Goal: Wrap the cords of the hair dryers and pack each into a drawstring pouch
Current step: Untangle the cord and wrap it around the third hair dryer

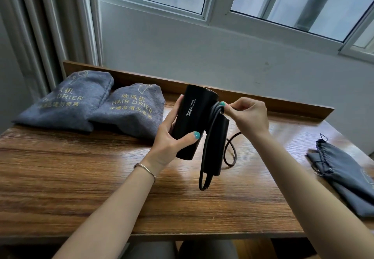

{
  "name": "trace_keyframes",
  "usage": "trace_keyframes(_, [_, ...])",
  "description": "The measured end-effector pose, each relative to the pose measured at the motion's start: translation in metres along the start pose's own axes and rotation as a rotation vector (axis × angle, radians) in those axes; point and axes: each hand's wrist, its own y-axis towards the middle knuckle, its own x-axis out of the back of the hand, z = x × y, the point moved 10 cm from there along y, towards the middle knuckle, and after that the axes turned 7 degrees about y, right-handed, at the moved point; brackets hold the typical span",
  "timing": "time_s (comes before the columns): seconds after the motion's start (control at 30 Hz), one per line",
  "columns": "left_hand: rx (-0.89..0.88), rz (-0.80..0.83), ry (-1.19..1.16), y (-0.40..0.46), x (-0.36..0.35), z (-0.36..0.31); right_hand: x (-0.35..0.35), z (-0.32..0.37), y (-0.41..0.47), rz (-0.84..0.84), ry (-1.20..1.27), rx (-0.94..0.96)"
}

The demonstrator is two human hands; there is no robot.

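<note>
A black hair dryer (pixel 192 115) is held upright above the middle of the wooden table (pixel 81 167). My left hand (pixel 172 137) grips its barrel from the left, thumb across the front. My right hand (pixel 249 115) pinches the black cord (pixel 212 137) at the top of the folded handle. Several turns of cord run along the handle, a loop hangs below it, and a loose length curls on the table behind. An empty grey drawstring pouch (pixel 344 173) lies flat at the right.
Two filled grey pouches (pixel 66 101) (pixel 133 111) printed "HAIR DRIER" lie side by side at the back left. A raised wooden lip (pixel 263 99) runs along the table's far edge below a window. Curtains hang at the left.
</note>
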Motion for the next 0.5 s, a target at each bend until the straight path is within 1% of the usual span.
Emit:
trace_keyframes(0.1, [0.011,-0.031,-0.074,0.001,0.004,0.001,-0.014,0.001,-0.009,0.07,0.121,0.037])
trace_keyframes(0.27, [0.032,-0.086,-0.22,0.003,0.012,0.004,-0.043,0.007,-0.033,0.259,0.31,0.079])
trace_keyframes(0.37, [0.053,-0.11,-0.302,0.004,0.015,0.006,-0.057,0.005,-0.044,0.343,0.383,0.075])
trace_keyframes(0.5, [0.095,-0.169,-0.389,0.005,0.023,0.011,-0.074,0.005,-0.064,0.438,0.415,0.09])
